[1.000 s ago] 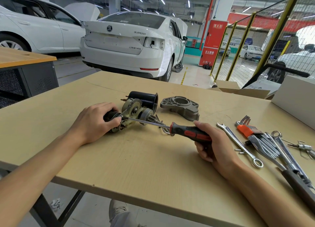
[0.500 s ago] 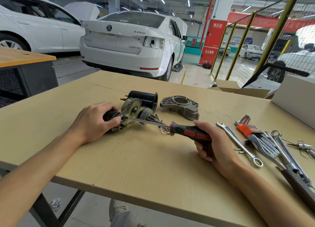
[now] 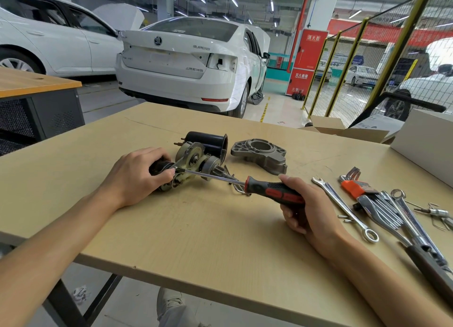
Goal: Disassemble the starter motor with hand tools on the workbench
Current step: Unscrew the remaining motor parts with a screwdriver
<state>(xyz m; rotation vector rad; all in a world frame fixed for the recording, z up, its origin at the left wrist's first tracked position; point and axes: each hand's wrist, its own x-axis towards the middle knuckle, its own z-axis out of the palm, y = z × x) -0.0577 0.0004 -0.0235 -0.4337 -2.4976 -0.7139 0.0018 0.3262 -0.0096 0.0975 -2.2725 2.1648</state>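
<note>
The partly stripped starter motor (image 3: 193,161) lies on the wooden workbench (image 3: 208,233), its gears and pinion bared. My left hand (image 3: 137,174) grips its dark left end and holds it down. My right hand (image 3: 306,214) grips the red and black handle of a screwdriver (image 3: 272,189). The screwdriver's shaft runs left and its tip meets the motor beside my left thumb. Behind the motor stands a black cylindrical housing (image 3: 208,140). The removed grey nose casting (image 3: 261,155) lies to the right of that.
Several spanners and hex keys (image 3: 382,209) lie on the bench at the right, with a long-handled tool (image 3: 429,263) near the edge. A white box (image 3: 426,140) stands at the far right. White cars (image 3: 186,64) and a yellow mesh fence (image 3: 367,64) are behind.
</note>
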